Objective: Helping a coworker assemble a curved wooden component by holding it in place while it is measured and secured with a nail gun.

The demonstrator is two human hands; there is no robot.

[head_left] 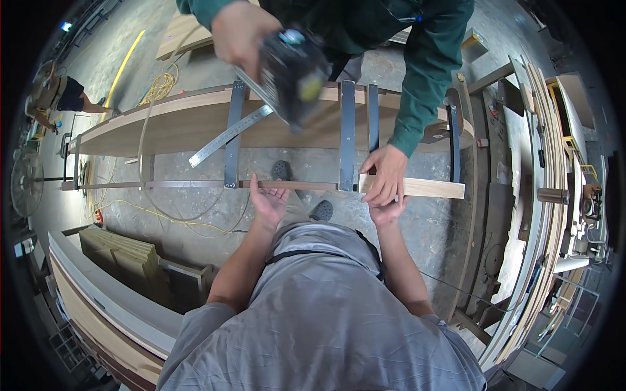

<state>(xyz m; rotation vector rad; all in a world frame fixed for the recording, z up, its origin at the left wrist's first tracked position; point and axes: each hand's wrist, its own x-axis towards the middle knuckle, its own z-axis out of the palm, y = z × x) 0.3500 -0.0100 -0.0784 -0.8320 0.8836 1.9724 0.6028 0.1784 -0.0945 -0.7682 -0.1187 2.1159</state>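
My left hand (270, 202) is palm up with its fingers apart, at the near edge of a narrow brown rail (297, 185). My right hand (388, 212) is against the near edge of a pale wooden strip (433, 188), its fingers mostly hidden by the strip and a co-worker's hand (386, 173) pressing from above. The co-worker's other hand (242, 36) grips a black power tool (297, 75), blurred by motion. A steel ruler (228, 135) slants below that tool. Dark metal crossbars (347, 137) span from the rail to a long curved wooden panel (182, 120).
Dark shoes (280, 171) show on the concrete floor beneath the rail. A yellow cord (195, 223) and a hose (145, 137) run at the left. Stacked boards (124, 260) stand lower left, and long planks (544, 195) line the right. Another person (62, 94) is far left.
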